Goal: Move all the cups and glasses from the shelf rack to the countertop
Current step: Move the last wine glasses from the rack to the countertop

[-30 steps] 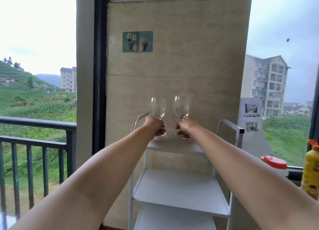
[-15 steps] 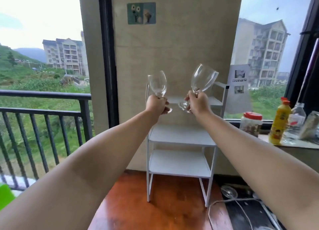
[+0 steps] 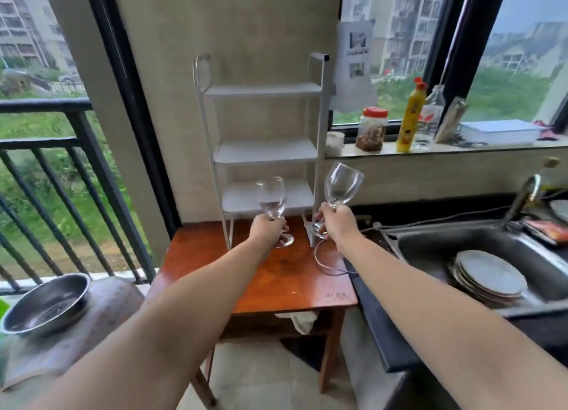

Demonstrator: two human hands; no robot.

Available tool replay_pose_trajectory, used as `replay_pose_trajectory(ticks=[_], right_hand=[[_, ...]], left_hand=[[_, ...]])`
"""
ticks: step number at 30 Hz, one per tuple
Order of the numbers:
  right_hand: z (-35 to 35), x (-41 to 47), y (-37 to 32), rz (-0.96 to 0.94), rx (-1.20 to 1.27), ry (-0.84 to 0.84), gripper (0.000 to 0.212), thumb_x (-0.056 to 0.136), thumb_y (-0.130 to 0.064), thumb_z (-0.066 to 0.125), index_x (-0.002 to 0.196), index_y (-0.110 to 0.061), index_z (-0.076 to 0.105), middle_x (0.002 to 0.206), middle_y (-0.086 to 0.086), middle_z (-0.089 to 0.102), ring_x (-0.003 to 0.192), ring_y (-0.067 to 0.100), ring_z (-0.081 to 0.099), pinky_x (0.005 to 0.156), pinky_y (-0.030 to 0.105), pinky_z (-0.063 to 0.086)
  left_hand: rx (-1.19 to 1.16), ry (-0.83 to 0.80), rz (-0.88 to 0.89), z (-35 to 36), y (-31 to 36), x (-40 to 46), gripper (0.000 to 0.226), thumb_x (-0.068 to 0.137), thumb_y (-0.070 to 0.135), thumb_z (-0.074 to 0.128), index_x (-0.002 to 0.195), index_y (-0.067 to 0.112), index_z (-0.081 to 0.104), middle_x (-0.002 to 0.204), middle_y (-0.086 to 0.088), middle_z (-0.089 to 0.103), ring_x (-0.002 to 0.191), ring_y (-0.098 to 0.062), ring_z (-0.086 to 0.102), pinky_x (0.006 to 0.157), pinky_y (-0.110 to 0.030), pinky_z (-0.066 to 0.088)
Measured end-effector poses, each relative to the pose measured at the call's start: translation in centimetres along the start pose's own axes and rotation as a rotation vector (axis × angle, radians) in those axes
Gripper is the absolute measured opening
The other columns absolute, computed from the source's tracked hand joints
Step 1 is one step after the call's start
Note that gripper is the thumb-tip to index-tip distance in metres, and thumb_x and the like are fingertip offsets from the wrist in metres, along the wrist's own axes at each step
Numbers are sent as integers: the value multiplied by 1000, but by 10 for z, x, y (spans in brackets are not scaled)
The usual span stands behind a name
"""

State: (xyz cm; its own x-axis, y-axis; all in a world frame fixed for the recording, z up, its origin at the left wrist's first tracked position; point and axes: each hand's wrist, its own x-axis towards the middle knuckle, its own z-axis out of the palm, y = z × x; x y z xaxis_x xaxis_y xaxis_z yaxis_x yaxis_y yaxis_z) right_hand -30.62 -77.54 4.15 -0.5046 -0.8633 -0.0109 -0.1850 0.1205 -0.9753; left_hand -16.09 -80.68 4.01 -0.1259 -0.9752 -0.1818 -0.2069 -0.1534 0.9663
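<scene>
My left hand [image 3: 266, 230] grips the stem of a clear wine glass [image 3: 271, 198], held upright above the wooden table [image 3: 264, 283]. My right hand [image 3: 337, 223] grips the stem of a second clear wine glass [image 3: 341, 183], tilted to the right. Both glasses hang in front of the lowest shelf of the white shelf rack [image 3: 264, 146], which stands on the table against the wall. All three of its shelves show nothing on them. The dark countertop [image 3: 373, 323] runs along the right, beside the table.
A sink [image 3: 436, 249] set in the countertop holds a stack of plates [image 3: 488, 276], with a faucet [image 3: 522, 199] behind. A jar [image 3: 371, 130], yellow bottle [image 3: 410, 116] and box [image 3: 498, 131] stand on the window ledge. A metal bowl [image 3: 46, 305] sits at lower left. A cable [image 3: 329, 266] crosses the table.
Both hands have lowered the wine glasses from the rack's top level to its lowest shelf level, drawing back from the rack. The view has tilted down, revealing the table, sink and countertop.
</scene>
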Motion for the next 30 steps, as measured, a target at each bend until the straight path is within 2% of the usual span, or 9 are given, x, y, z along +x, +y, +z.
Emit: replay_pose_trajectory(ticks=[5,7,9,12,18,21,23,25,30], right_hand=[[-68,-45,90,194,-84,33,27,96,-24,45,78,-10,58,73,10,57,62,23,51,50,29,38],[-102,-71,117,242,-73,62,23,97,-26,44,89,-9,58,69,7,56,57,20,50,47,25,39],[-141,-98,139,278,-40,130,24,98,-27,46,87,-9,56,65,5,53,50,17,48,38,17,39],[-204,-139,172,351,11,205,10,98,-13,45,92,-8,53,62,5,50,36,7,48,26,9,29],[-325,-216,233,530,-8,359,18,97,-17,43,90,-6,56,68,4,55,47,16,47,28,12,31],[-378,-252,255,590,2,460,16,97,-15,43,92,-5,54,77,6,59,45,17,47,28,13,31],[-408,-271,268,620,28,531,16,97,-13,42,93,-3,53,71,5,57,44,16,45,27,11,29],[-436,-291,279,650,58,595,16,97,-14,42,94,-2,52,69,2,55,44,15,45,27,11,28],[-511,-337,302,752,28,765,20,96,-20,45,91,-5,57,60,-2,54,44,13,49,30,15,34]], left_hand=[[39,-88,-123,63,-59,-47,24,94,3,46,70,4,51,61,-9,49,24,-4,43,30,-12,33],[49,-122,-160,93,-78,-70,22,93,0,44,73,1,51,59,-11,47,21,-3,42,28,-10,33],[49,-164,-191,128,-94,-96,26,93,-2,43,68,1,51,57,-12,46,20,-4,41,28,-9,31],[64,-279,-235,189,-116,-140,29,94,-1,45,66,6,50,60,-10,48,29,-9,43,30,-9,32],[183,-517,-243,307,-141,-229,28,91,4,51,64,9,53,64,-6,57,27,-6,46,31,-10,34],[276,-648,-213,360,-146,-274,24,87,7,53,64,9,58,60,-2,61,35,-8,48,45,-19,41],[311,-732,-204,391,-148,-298,22,85,5,52,65,7,60,63,-5,64,39,-12,48,49,-23,42],[364,-805,-189,423,-150,-320,23,85,5,50,63,8,58,68,-8,63,37,-11,48,47,-22,40],[484,-973,-124,507,-153,-370,31,89,3,50,59,9,51,45,-4,49,19,0,42,28,-9,33]])
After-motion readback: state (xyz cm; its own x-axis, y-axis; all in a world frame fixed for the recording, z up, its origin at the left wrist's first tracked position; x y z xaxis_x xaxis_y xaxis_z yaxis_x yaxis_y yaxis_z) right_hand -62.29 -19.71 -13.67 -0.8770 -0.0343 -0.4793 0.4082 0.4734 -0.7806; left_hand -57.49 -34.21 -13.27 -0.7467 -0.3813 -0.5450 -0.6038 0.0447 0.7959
